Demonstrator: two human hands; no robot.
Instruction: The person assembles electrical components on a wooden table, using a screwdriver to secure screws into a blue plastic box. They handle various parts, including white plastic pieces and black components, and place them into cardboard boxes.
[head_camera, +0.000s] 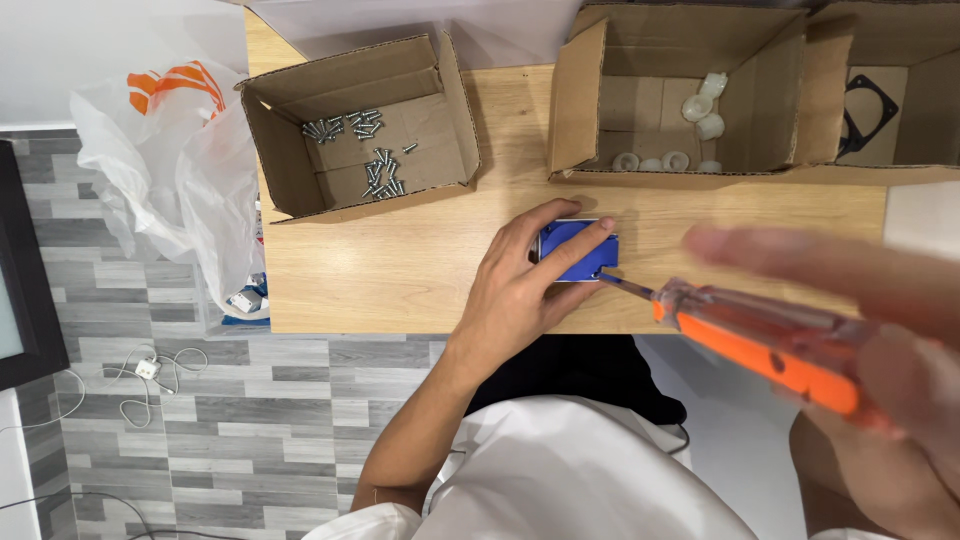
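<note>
Left hand (520, 290) pins blue part (577, 250); right hand (900, 340) angles screwdriver (740, 335) into it.

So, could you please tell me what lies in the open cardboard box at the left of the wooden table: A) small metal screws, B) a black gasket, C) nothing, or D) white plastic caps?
A: small metal screws lie scattered on the floor of the left cardboard box.
</note>
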